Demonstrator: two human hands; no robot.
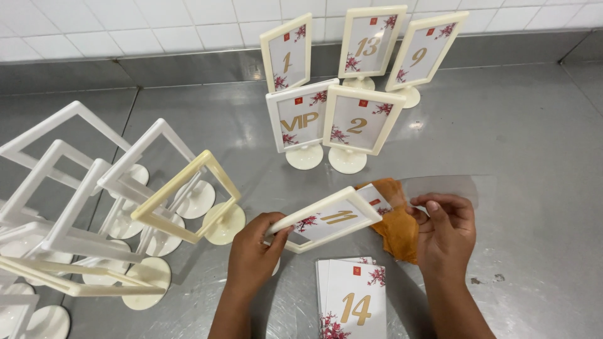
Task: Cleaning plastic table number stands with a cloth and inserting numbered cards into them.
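Pinching cream frame [326,220] corner — left hand [253,251] grip; right hand [447,229] grip clamps orange cloth [397,229], clear sheet [449,187].

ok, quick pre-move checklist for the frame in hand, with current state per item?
1. Left hand grips the cream frame at its left end: ok.
2. Right hand pinches the clear sheet at the frame's right end: ok.
3. Card seated fully in the frame: cannot tell.
4. Orange cloth lies under the frame's right end, near the slot: not ok.
5. Card stack lies below, apart from the frame: ok.
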